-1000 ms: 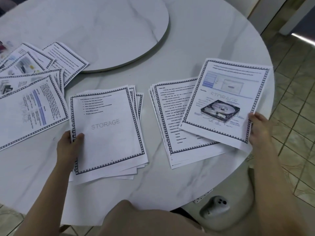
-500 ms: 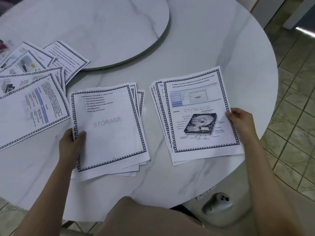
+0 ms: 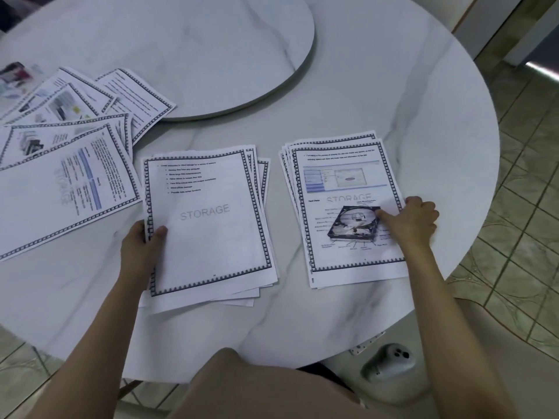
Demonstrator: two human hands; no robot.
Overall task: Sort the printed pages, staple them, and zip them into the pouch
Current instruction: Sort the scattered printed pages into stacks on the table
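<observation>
Likely limp, slippery sheets: the left stack [image 3: 208, 219] is gripped edgewise by the left hand [image 3: 142, 246], the right stack [image 3: 341, 182] pinched by the right hand [image 3: 414, 219].

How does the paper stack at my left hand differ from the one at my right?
The left stack has a mostly blank top page with bullet lines; the right stack shows a screenshot and hard-disk picture. The left stack is fanned askew; the right stack sits squarer. The left hand grips the left stack's edge; the right hand rests on the right stack. Both have patterned borders and a STORAGE watermark.
</observation>
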